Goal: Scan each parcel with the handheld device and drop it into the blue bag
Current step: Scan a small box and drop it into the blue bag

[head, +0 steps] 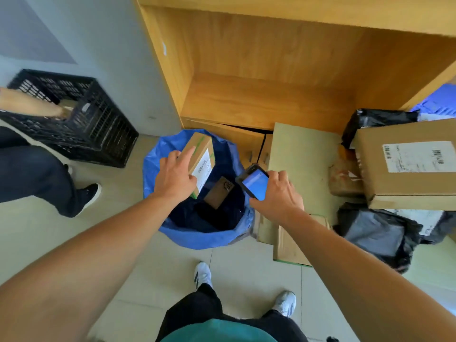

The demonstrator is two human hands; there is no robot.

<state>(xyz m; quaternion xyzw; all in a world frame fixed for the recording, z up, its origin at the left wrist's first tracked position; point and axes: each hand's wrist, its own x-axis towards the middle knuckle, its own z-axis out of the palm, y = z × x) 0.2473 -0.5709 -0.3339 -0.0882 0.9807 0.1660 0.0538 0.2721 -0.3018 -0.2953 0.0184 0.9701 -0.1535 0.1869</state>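
The blue bag [197, 236] stands open on the floor in front of me. My left hand [174, 177] holds a small cardboard parcel [201, 154] with green tape and a white label over the bag's mouth. My right hand [277, 193] grips the handheld device [254, 182], its blue screen lit, just right of the parcel at the bag's right rim. A brown parcel [219, 192] lies inside the bag on dark contents.
A pile of parcels sits to the right: a large labelled carton [407, 166], flat cardboard boxes [301, 164] and black plastic mailers [377, 235]. A wooden shelf unit [259, 77] stands behind the bag. At left, another person's arm reaches into a black crate [81, 119].
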